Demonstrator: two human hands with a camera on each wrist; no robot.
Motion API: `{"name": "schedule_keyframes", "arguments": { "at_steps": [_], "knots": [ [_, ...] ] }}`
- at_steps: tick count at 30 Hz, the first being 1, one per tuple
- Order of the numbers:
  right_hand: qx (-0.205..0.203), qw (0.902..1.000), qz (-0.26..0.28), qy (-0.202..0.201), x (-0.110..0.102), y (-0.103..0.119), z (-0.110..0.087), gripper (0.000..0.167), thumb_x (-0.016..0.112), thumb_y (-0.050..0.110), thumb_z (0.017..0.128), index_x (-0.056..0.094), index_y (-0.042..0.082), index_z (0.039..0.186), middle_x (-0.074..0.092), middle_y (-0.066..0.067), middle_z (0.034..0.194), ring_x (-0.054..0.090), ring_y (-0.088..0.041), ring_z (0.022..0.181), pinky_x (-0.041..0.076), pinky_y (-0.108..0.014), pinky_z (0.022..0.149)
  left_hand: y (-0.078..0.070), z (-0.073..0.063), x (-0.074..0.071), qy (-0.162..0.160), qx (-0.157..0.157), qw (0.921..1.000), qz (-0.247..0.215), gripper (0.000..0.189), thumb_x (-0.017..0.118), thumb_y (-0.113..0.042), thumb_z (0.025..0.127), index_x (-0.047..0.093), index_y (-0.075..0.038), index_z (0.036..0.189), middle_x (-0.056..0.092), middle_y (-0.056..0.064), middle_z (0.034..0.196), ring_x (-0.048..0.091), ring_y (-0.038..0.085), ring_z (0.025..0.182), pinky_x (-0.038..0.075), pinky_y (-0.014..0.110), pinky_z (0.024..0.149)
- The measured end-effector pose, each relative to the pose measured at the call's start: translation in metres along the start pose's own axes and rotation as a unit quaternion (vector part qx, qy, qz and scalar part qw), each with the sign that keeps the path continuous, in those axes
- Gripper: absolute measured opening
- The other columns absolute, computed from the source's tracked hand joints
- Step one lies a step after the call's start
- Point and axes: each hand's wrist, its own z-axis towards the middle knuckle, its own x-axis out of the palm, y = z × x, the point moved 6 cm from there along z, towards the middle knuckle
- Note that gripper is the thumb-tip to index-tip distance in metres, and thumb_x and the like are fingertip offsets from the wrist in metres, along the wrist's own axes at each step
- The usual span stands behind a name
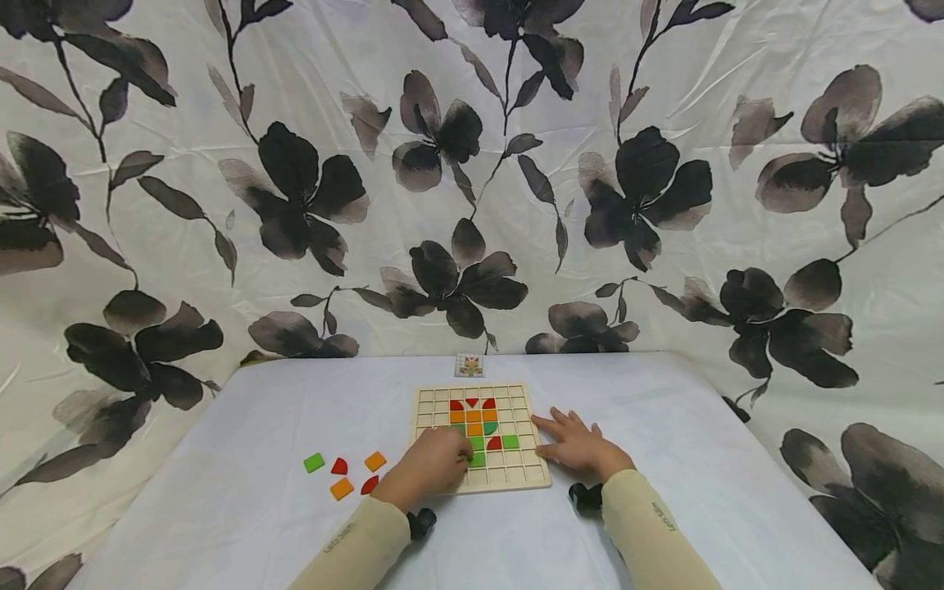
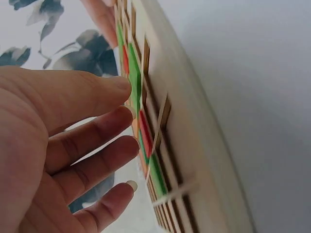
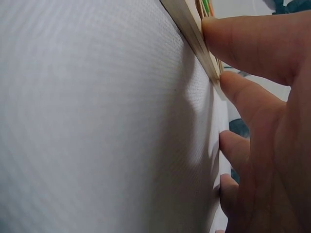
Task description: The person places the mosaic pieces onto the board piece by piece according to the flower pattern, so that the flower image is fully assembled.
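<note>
A pale wooden grid board (image 1: 527, 475) lies on the table, with red, orange and green tiles set in its squares. My left hand (image 1: 433, 460) reaches over its lower left part, thumb and index fingertip pinching a green tile (image 2: 135, 80) low in the pattern. In the left wrist view the other fingers stay loosely spread above the board. My right hand (image 1: 578, 448) rests at the board's right edge with fingers spread. Its thumb (image 3: 243, 41) and index fingertip touch the wooden rim. Part of the pattern is hidden under my left hand in the head view.
Left of the board lie loose tiles: a green square (image 1: 314, 463), orange squares (image 1: 375, 461) and red curved pieces (image 1: 339, 466). A small pattern card (image 1: 469, 365) sits behind the board. The white-covered table (image 1: 251, 442) meets a flower-print cloth (image 1: 472, 164) at the back.
</note>
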Motion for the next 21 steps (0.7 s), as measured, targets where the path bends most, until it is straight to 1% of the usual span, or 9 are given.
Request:
{"name": "schedule_keyframes", "arguments": {
  "at_steps": [3,8,10,17,21],
  "knots": [
    [-0.001,1.0000,0.000,0.002,0.000,0.001,0.000,0.061,0.054,0.045,0.092,0.036,0.032,0.149,0.021,-0.009,0.161,0.011,-0.042,0.148,0.005,-0.071,0.111,0.009,-0.006,-0.006,-0.008,-0.007,0.9999,-0.004,0.014,0.067,-0.018,0.089,0.076,-0.013,0.097,0.069,-0.004,0.095,0.062,0.017,0.094,0.048,0.043,0.094],
    [-0.001,1.0000,0.000,0.003,-0.001,0.002,0.000,0.061,0.055,0.045,0.092,0.036,0.031,0.149,0.021,-0.010,0.161,0.010,-0.043,0.148,0.004,-0.071,0.111,0.028,-0.016,-0.019,-0.005,-0.050,0.9986,-0.014,0.018,0.069,-0.019,0.088,0.074,-0.010,0.103,0.069,0.003,0.105,0.062,0.025,0.105,0.043,0.049,0.099],
    [0.000,1.0000,-0.001,0.004,-0.001,0.002,0.000,0.061,0.055,0.045,0.092,0.036,0.031,0.149,0.021,-0.010,0.161,0.010,-0.043,0.148,0.004,-0.071,0.111,0.037,-0.020,-0.022,-0.003,-0.070,0.9975,-0.010,0.019,0.069,-0.019,0.088,0.074,-0.010,0.104,0.069,0.003,0.105,0.062,0.025,0.105,0.042,0.048,0.098],
    [0.001,1.0000,-0.005,0.004,0.000,0.003,0.000,0.061,0.054,0.046,0.092,0.036,0.031,0.149,0.021,-0.010,0.161,0.011,-0.043,0.148,0.005,-0.071,0.111,0.070,-0.032,-0.032,-0.014,-0.112,0.9931,0.032,0.021,0.073,-0.019,0.085,0.073,-0.011,0.104,0.071,0.002,0.100,0.064,0.023,0.099,0.043,0.044,0.090],
    [0.002,1.0000,0.001,0.004,-0.001,0.003,-0.001,0.061,0.055,0.045,0.092,0.037,0.031,0.149,0.021,-0.010,0.161,0.010,-0.043,0.148,0.004,-0.071,0.111,0.086,-0.041,-0.038,-0.010,-0.134,0.9898,0.047,0.022,0.074,-0.020,0.084,0.072,-0.011,0.104,0.070,0.003,0.099,0.064,0.023,0.096,0.043,0.045,0.090]
  ]
}}
